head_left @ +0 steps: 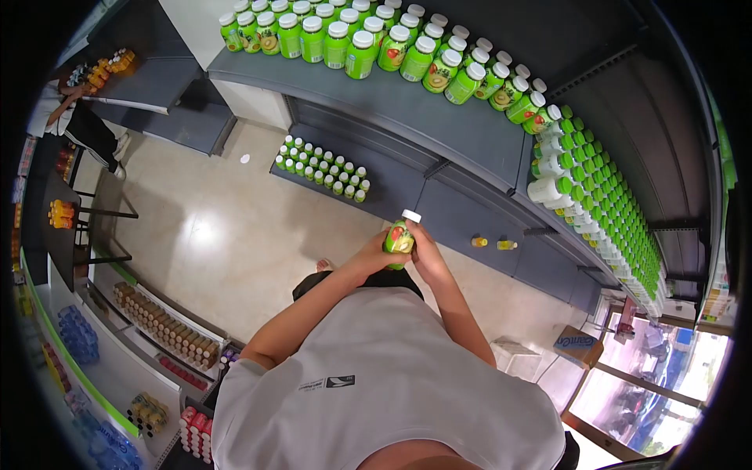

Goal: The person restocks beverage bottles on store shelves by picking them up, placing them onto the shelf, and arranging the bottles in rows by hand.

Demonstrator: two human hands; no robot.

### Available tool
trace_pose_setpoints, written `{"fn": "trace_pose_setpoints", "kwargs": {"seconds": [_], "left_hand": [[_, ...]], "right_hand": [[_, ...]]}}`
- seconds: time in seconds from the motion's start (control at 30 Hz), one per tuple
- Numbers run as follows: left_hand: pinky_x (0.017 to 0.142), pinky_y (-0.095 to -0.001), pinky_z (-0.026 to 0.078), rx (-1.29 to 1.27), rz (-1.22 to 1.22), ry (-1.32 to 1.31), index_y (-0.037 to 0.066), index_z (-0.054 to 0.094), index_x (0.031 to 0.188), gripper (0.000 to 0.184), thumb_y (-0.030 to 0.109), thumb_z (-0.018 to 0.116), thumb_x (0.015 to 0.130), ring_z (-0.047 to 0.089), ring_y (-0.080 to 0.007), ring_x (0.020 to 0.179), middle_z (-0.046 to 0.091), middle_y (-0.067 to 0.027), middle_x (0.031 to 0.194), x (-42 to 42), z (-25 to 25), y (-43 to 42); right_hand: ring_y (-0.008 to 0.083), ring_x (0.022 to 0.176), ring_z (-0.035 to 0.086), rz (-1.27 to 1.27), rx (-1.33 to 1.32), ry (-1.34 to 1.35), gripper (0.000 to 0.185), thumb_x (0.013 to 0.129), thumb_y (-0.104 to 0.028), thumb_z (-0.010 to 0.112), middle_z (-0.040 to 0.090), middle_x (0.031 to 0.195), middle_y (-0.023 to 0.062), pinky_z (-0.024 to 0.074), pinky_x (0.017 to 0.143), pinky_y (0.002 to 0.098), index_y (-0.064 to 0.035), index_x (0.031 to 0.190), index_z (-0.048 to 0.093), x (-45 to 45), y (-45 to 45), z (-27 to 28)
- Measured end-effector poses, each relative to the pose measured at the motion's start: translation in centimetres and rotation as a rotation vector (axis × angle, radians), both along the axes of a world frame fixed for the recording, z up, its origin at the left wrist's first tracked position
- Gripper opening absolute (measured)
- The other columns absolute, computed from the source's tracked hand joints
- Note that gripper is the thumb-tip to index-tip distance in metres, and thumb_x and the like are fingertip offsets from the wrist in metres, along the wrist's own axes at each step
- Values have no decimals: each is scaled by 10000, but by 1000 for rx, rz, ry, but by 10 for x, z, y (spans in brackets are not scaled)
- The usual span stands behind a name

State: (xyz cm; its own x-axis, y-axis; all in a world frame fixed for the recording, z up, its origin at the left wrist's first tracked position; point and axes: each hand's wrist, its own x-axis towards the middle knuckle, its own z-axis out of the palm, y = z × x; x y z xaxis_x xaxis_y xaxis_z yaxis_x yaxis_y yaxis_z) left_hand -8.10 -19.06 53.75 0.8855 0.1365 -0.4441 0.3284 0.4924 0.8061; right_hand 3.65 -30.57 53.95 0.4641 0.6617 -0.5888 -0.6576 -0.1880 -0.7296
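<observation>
A green juice bottle point(400, 241) with a white cap and fruit pictures on its label is held upright in front of my body. My left hand point(374, 255) wraps its left side, fingers closed around the lower part. On the other side, my right hand point(423, 249) grips it near the shoulder, just under the cap. Ahead, rows of similar green bottles point(360, 55) with white caps stand along the upper shelf point(376, 102). A block of smaller green bottles point(321, 168) sits on the lower shelf.
Many white bottles with green caps point(587, 196) fill the shelf at right. Two small yellow bottles point(492, 244) lie on the lower shelf. A cardboard box point(578, 346) stands by the glass door point(642, 399). Another person point(74, 117) handles orange bottles at far left. Drink shelves point(164, 325) line the lower left.
</observation>
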Motion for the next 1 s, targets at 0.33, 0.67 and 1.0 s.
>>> {"fn": "trace_pose_setpoints", "kwargs": {"seconds": [0.33,0.67,1.0], "left_hand": [[756,-271,495,119,-130,125,57,560,1298,568,287,789,832,599,-120,956,645,-31,1092,25,-22,5],[725,-281,510,-15,-252,143,51,504,1305,627,384,766,843,600,-146,971,604,-75,1153,21,-16,17],[811,-341,509,200,121,-13,-28,611,1114,567,347,803,735,672,-257,902,694,-151,949,48,-74,33]], "right_hand": [[134,1031,605,26,-14,73,381,1025,-412,515,638,1133,26,479,883,319,-101,1237,576,28,-20,-2],[162,1054,610,57,-89,172,357,1027,-413,505,633,1142,33,474,915,340,-108,1202,566,31,-20,-18],[195,1113,558,250,-294,165,401,983,-399,617,574,1230,42,465,956,383,-138,1279,547,87,30,-41]]}}
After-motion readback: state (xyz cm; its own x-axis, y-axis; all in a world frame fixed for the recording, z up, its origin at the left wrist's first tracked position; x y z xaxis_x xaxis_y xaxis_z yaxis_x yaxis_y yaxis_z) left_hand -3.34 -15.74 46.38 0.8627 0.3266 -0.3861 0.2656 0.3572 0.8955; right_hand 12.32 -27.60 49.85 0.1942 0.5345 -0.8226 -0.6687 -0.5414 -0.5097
